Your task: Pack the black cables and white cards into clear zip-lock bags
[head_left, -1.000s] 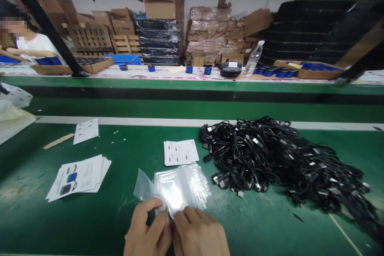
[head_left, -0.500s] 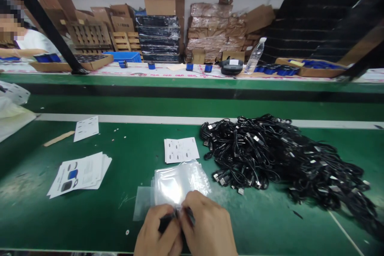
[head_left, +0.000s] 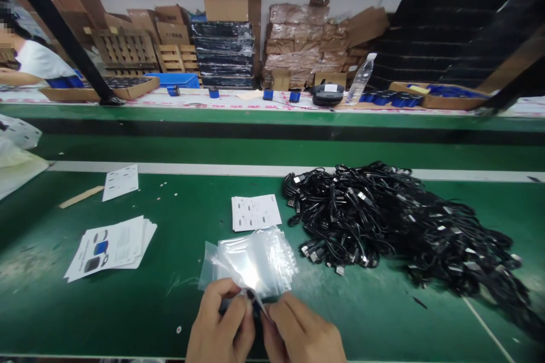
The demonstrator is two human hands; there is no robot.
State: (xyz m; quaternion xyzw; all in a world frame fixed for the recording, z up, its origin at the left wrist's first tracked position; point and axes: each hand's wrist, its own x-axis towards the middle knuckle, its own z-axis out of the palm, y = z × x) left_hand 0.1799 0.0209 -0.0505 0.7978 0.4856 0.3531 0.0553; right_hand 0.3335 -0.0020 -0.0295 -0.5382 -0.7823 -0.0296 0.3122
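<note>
My left hand point(head_left: 221, 326) and my right hand point(head_left: 302, 332) meet at the near edge of the green bench. Both are closed, pinching the mouth of a clear zip bag point(head_left: 217, 264) that lifts off the bench. A small dark object point(head_left: 254, 302) shows between the fingertips; I cannot make out what it is. Right behind the hands lies a stack of clear zip bags point(head_left: 264, 258). A large heap of black cables point(head_left: 395, 227) spreads to the right of them.
A sheet of labels point(head_left: 255, 212) lies behind the bags. A stack of printed leaflets point(head_left: 111, 247) is at the left, with another label sheet point(head_left: 121, 181) and a wooden stick point(head_left: 80, 197) farther back. A person sits at the far left across the line.
The clear bag, flat on the bench half a second ago, is lifted again at its left corner. Both hands stay together at the near edge, shifted slightly.
</note>
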